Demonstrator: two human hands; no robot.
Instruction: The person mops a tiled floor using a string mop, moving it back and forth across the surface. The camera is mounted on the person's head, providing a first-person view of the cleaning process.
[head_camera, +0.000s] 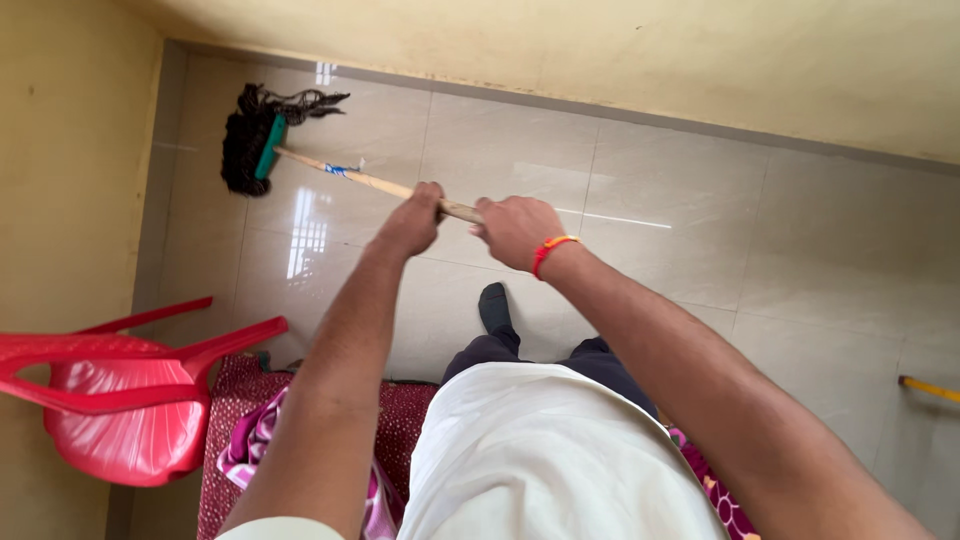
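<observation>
Both hands clench the wooden mop handle (375, 184) — left hand (412, 222) ahead of right hand (515, 230) — with the dark mop head (245, 150) out beyond the grip in the corner, the tile floor (650, 260) behind it already glossy.

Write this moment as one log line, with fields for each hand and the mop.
left hand: gripping mop handle | right hand: gripping handle end | mop head: on tiled floor, near wall corner | red chair: at left

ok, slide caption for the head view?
Both hands, left hand and right hand, grip a wooden mop handle; black mop head on tiled floor.
</observation>
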